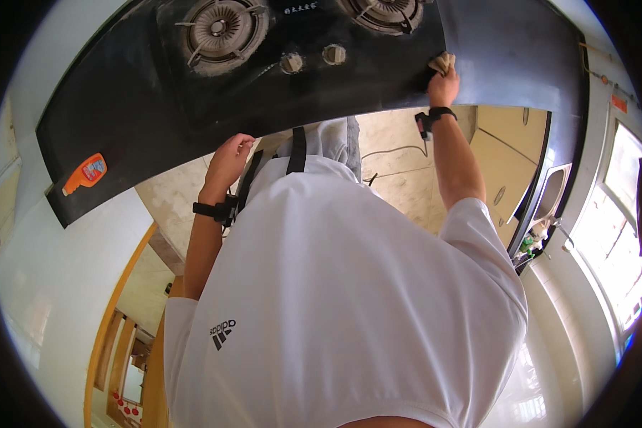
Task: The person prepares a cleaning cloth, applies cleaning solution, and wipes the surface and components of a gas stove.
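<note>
A crumpled tan cloth (443, 63) is in my right hand (444, 88), pressed near the right front corner of a black glass gas cooktop (353, 75). Two round burners (219, 27) and two dusty control knobs (291, 63) show on the cooktop. My left hand (232, 160) is beside the front edge of the black countertop (139, 123), fingers slightly bent, with no object visible in it. An orange bottle (86, 172) bearing a label lies on its side at the counter's left end. Black straps with small devices circle both wrists.
Further right, the counter bends towards a sink (552, 193), with a faucet and small bottles beside it. Cream cabinet doors (511, 139) stand under the counter. A dark cable (396, 151) appears over the tiled floor. A window (610, 230) is at the far right.
</note>
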